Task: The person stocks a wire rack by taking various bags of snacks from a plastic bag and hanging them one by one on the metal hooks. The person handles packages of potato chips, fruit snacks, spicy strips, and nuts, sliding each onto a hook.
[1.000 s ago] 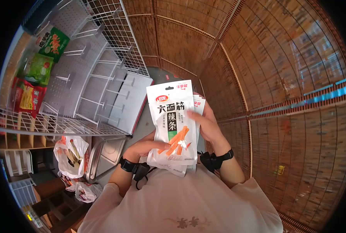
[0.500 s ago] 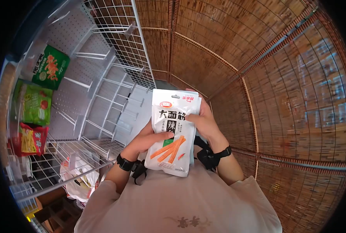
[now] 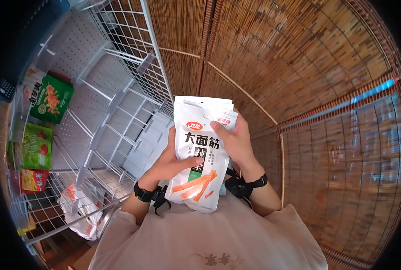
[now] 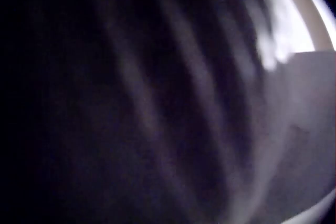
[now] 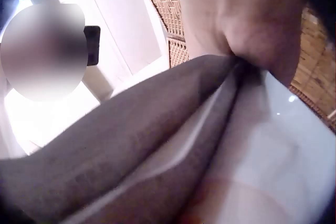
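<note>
In the head view, both hands hold a small stack of white snack packets in front of the chest. The front one carries a red oval logo, black lettering and a picture of orange strips. My left hand grips the left side, its thumb lying across the front. At the upper right, my right hand pinches the stack with its thumb on the face. The fingers behind the packets are hidden. Dark blurred folds fill most of the left wrist view. Close up in the right wrist view, the right hand meets the packets' gathered edges.
To the left stands a white wire rack with pegboard and projecting hooks. Green packets and a red packet hang there. A white plastic bag sits below. Woven reed screens line the right side.
The fanned packets have come closer together into a stack. My left thumb has moved up the front from near the bottom. The head view has shifted, bringing the rack closer.
</note>
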{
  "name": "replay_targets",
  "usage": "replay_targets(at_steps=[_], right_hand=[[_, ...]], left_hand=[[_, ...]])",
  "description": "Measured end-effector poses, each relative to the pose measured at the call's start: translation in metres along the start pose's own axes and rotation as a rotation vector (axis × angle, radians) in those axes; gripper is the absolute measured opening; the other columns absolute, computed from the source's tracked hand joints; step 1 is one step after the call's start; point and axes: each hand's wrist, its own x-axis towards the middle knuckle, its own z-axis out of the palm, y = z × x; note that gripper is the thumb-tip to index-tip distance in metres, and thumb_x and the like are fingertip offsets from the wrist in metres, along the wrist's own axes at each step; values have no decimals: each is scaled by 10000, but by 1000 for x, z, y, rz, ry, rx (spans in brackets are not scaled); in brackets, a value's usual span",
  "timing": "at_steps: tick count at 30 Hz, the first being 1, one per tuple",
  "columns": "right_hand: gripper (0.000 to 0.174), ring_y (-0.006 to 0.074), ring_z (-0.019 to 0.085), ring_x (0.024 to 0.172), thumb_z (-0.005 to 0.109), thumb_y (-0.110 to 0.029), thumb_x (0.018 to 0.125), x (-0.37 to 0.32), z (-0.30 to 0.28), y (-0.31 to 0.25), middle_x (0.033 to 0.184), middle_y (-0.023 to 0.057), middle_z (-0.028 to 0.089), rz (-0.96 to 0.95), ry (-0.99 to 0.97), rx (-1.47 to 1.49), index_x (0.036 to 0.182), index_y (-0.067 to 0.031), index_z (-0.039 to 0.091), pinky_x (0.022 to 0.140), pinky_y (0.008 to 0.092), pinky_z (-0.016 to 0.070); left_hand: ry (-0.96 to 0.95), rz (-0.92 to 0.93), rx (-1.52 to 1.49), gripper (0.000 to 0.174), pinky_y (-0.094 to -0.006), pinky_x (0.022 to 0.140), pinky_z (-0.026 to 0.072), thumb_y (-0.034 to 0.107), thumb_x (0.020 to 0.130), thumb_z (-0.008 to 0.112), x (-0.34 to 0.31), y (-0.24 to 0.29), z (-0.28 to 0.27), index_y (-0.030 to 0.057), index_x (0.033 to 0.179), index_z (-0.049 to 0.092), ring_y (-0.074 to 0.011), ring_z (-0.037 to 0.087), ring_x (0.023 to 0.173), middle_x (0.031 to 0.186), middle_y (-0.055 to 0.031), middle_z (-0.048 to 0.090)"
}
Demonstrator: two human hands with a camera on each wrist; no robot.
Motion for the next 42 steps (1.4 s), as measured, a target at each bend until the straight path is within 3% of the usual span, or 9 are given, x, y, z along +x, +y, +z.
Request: replay_targets(at_steps=[7,9,13,16,19,25,30,37,42], right_hand=[[371,129,583,873,605,-34,863,46,-40,-20,1021,92,578,-165,-8,-125,1167,8,395,793,267,476],[406,179,616,844,631,-92,849,56,-48,-20,973,182,602,-354,40,-212,1125,11,353,697,309,498],[287,251,632,745,661,-162,836,64,-63,-38,832,189,621,-208,-121,-434,953,28,480,661,361,496],[269,285,635,746,664,-186,840,70,-64,-31,795,200,628,-324,-151,-522,891,36,522,667,392,490],[317,313,622,814,619,-203,881,76,-63,-22,878,217,615,-341,-283,-464,1013,54,488,712,400,474],[431,357,567,937,503,-250,951,88,-37,-4,1047,252,542,-297,-583,-371,1182,75,341,802,398,437],[268,304,591,886,444,-210,976,88,-7,-9,943,175,606,-234,-644,-376,1076,32,501,787,369,448],[288,251,589,931,451,-196,976,51,69,3,1000,159,611,-245,-677,-243,1148,34,477,834,345,446],[439,286,552,1026,449,-219,978,27,115,11,1127,229,555,-284,-754,-315,1269,94,348,884,359,424]], left_hand=[[249,122,-83,669,-338,878,486,66,775,738,42,5,53,1,1248,268,-178,538,1072,1149,-133,524],[318,138,-34,657,-335,854,501,72,775,740,49,6,64,0,1230,272,-181,559,1042,1129,-134,537],[431,179,-36,635,-333,833,512,78,779,736,54,-1,84,1,1209,276,-180,570,1028,1124,-137,543],[495,147,-52,657,-351,859,503,59,781,727,52,-1,88,12,1236,254,-185,568,1044,1144,-143,537],[539,214,-16,738,-352,892,480,29,774,719,48,3,89,18,1321,223,-188,551,1072,1176,-138,528],[587,169,-82,808,-339,940,436,-14,756,710,28,-1,69,25,1393,214,-178,502,1133,1221,-103,507],[605,238,-110,833,-344,941,439,-24,747,723,-4,-1,54,35,1399,207,-171,504,1138,1242,-99,503],[636,250,-106,894,-334,933,448,-44,730,725,-70,2,11,51,1426,171,-169,497,1153,1277,-104,480],[597,200,-67,837,-343,932,451,-44,698,749,-125,13,-24,32,1378,267,-172,531,1114,1211,-90,536]])
